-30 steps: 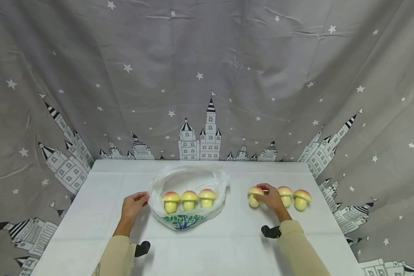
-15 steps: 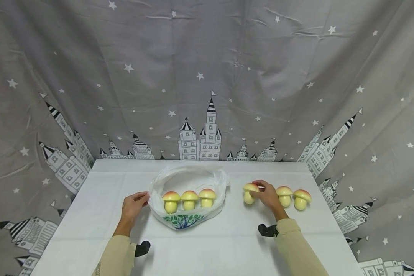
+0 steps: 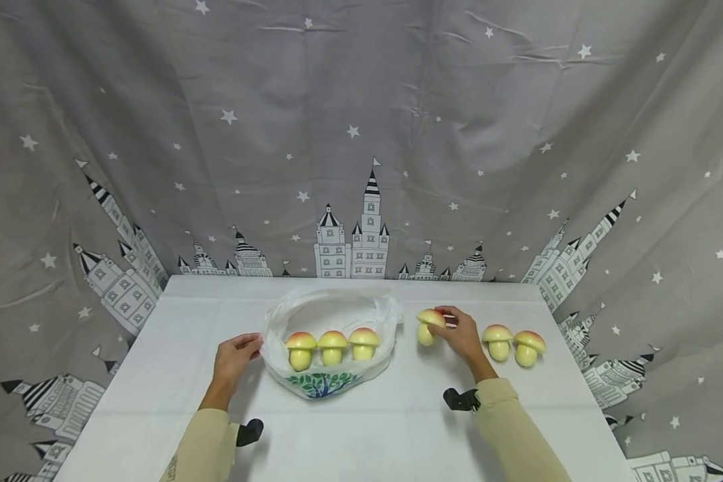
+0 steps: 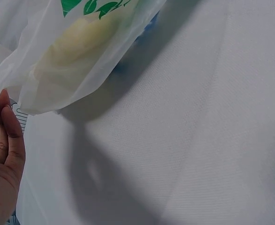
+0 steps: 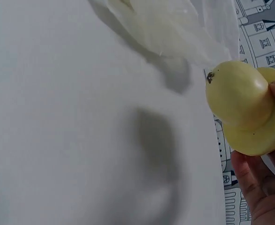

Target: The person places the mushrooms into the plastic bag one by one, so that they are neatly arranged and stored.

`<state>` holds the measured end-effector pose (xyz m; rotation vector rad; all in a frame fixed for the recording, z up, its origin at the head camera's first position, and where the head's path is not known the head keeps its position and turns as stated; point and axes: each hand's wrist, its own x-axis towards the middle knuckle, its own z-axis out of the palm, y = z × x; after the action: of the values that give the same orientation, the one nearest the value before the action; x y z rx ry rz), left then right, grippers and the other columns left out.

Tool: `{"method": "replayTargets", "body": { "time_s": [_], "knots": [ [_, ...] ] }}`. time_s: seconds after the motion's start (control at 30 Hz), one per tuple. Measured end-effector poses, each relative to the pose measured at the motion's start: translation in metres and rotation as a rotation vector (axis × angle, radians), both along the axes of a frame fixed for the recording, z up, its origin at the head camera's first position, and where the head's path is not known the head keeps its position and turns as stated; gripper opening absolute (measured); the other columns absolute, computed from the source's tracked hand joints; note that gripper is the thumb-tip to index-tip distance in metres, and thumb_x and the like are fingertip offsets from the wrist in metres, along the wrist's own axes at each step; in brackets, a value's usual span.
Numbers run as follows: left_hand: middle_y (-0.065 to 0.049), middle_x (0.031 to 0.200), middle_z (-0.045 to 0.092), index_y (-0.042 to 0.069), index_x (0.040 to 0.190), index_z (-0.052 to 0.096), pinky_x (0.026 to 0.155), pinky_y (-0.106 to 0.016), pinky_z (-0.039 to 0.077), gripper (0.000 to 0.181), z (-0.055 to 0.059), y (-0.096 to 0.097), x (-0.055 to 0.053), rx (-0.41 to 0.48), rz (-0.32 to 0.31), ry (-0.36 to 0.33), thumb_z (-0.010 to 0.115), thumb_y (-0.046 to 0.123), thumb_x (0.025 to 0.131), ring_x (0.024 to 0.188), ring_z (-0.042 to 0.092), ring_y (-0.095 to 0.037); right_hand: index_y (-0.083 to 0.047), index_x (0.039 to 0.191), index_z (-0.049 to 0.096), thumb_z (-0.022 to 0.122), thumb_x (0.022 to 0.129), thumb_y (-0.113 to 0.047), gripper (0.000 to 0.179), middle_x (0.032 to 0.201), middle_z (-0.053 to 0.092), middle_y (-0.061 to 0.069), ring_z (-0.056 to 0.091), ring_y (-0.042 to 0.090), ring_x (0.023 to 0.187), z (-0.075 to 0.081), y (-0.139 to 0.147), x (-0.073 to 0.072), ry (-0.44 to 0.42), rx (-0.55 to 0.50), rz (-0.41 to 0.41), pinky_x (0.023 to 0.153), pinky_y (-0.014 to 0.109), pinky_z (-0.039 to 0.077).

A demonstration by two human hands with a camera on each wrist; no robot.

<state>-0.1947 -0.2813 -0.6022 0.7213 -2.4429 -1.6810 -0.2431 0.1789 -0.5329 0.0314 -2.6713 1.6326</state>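
Observation:
A white plastic bag (image 3: pixel 282 373) with a green-and-blue tree print lies with its mouth open on the table. Inside it, three toy mushrooms (image 3: pixel 332 348) with yellow stems and red-tinged caps stand in a row. At the bag's left rim, my left hand (image 3: pixel 231 367) pinches the plastic between thumb and fingers; the left wrist view shows this grip on the film (image 4: pixel 57 89). My right hand (image 3: pixel 462 336) holds another toy mushroom (image 3: pixel 426 328) by its cap, right of the bag. In the right wrist view, that mushroom's stem (image 5: pixel 238 91) points away from the palm, above its shadow.
Two more toy mushrooms, a nearer one (image 3: pixel 497 341) and an outer one (image 3: pixel 527 349), stand on the right of the white-covered table (image 3: pixel 361 442). A grey curtain (image 3: pixel 361 100) printed with castles and stars hangs behind and beside the table.
My right hand has carried its mushroom left and slightly back, away from the two on the right and nearer the bag. The left hand keeps its place at the rim.

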Motion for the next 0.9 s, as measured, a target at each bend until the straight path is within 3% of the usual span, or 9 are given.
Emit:
{"method": "replayTargets", "body": {
  "time_s": [0.23,0.67,0.9],
  "knots": [
    [-0.01,0.105,0.064,0.009,0.109,0.063,0.069,-0.02,0.052,0.035,-0.017,-0.005,-0.008,-0.052,0.009,-0.023,0.06,0.035,0.086,0.081,0.062,-0.013,-0.004,0.116,0.058,0.075,0.073,-0.016,0.048,0.117,0.058,0.013,0.055,0.028,0.106,0.006,-0.015,-0.005,0.009,-0.014,0.029,0.088,0.036,0.048],
    [-0.008,0.105,0.064,0.01,0.11,0.062,0.071,-0.022,0.051,0.039,-0.014,-0.004,-0.008,-0.062,-0.008,-0.041,0.059,0.04,0.085,0.081,0.062,-0.013,-0.002,0.114,0.058,0.074,0.073,-0.013,0.046,0.115,0.058,0.014,0.055,0.028,0.105,0.019,-0.044,-0.009,0.023,-0.07,0.058,0.085,0.034,0.05],
    [-0.008,0.104,0.064,0.01,0.109,0.063,0.073,-0.024,0.051,0.04,-0.012,-0.004,-0.007,-0.066,-0.007,-0.042,0.059,0.041,0.085,0.082,0.062,-0.012,-0.004,0.114,0.059,0.075,0.074,-0.017,0.045,0.112,0.061,0.011,0.057,0.025,0.101,0.012,-0.057,-0.017,0.059,-0.057,0.066,0.083,0.032,0.05]
  ]
}}
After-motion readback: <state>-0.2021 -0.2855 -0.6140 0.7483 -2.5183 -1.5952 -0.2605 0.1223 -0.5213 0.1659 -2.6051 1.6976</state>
